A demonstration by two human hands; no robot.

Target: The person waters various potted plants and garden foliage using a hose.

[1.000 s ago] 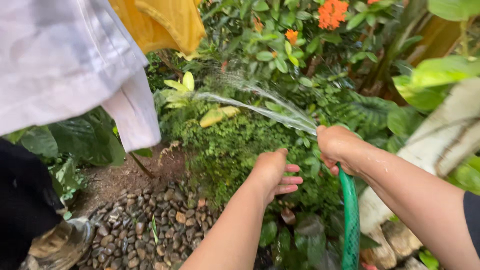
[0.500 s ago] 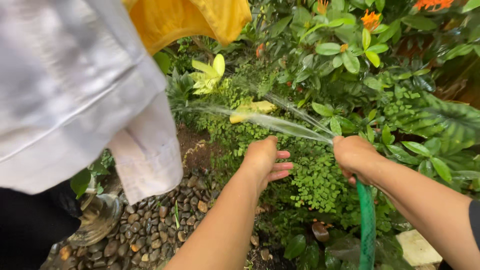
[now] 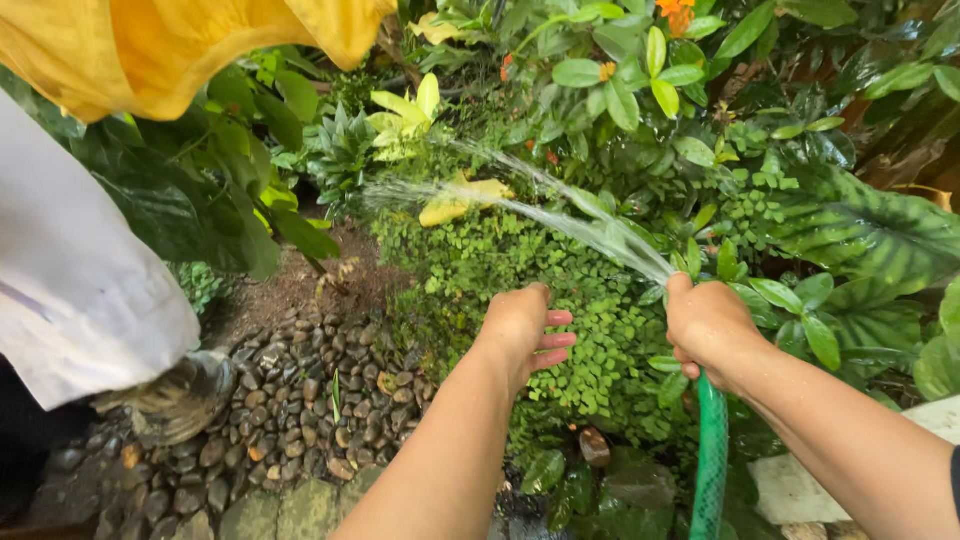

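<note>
While my right hand [image 3: 712, 325] is wrapped tight around the end of the green mesh-patterned rubber garden hose [image 3: 711, 462], a flattened spray of clear water [image 3: 560, 215] fans out from beside my thumb, up and to the left over the small-leaved green fern bush [image 3: 560, 300]. Below my fist the hose drops straight down. My left hand [image 3: 522, 330] holds nothing; its fingers [image 3: 556, 342] are loosely extended and point right, toward my right hand, hovering just above the ferns. Left of those fingers lies a bed of rounded brown river pebbles [image 3: 300, 400]. Beyond my fingertips a pale yellow fallen leaf [image 3: 455, 200] sits under the spray. Yellow cloth [image 3: 150, 50] and white cloth [image 3: 70, 290] hang far left.
</note>
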